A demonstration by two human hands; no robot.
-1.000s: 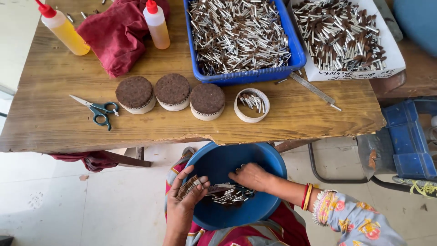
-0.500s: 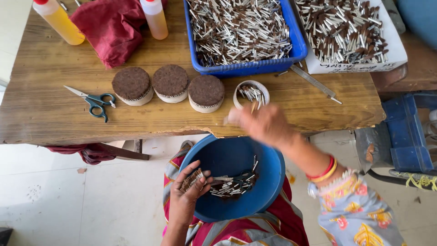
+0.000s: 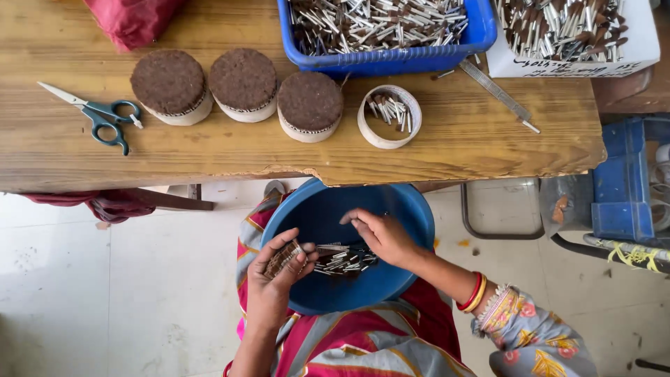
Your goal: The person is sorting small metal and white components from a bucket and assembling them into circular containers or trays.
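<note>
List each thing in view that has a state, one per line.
left hand: closed on a bundle of small sticks
right hand: fingers bent, reaching into the blue bowl
white ring: partly filled
three round packs: full
scissors: shut
blue tray: heaped

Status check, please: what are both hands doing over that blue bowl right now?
Left hand grips bundle of sticks. Right hand reaches into blue bowl, over loose sticks. Nothing in the way.

Behind the bowl [image 3: 419,209] on the person's lap stands the table [image 3: 460,150], bearing scissors [image 3: 98,117] left of three discs [image 3: 242,84].
</note>
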